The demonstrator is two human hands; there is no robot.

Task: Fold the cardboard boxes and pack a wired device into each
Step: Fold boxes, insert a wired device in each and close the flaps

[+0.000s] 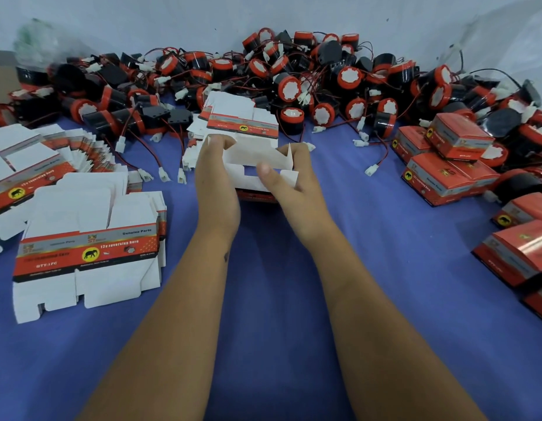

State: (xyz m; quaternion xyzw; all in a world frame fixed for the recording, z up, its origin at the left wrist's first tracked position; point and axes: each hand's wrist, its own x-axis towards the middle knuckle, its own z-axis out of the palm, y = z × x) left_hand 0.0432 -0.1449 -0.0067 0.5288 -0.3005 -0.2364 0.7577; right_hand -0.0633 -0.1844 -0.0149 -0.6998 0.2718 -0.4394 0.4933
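Cardboard box (257, 165), half-formed with its white flaps up, sits mid-tabletop (263, 268) between both hands, long axis running left to right; the left hand (215, 177) grips its left end, the right hand (289, 177) pinches a flap under the thumb. Wired horns (289, 88) lie piled just beyond; the box's underside and the far fingertips are hidden

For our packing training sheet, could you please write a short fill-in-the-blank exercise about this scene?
1. Both hands, left hand and right hand, hold one half-folded ____.
2. The cloth covering the work surface is ____.
3. The flat box blanks lie on the person's ____ side.
4. The finished boxes are stacked on the person's ____ side.

Missing words: box; blue; left; right
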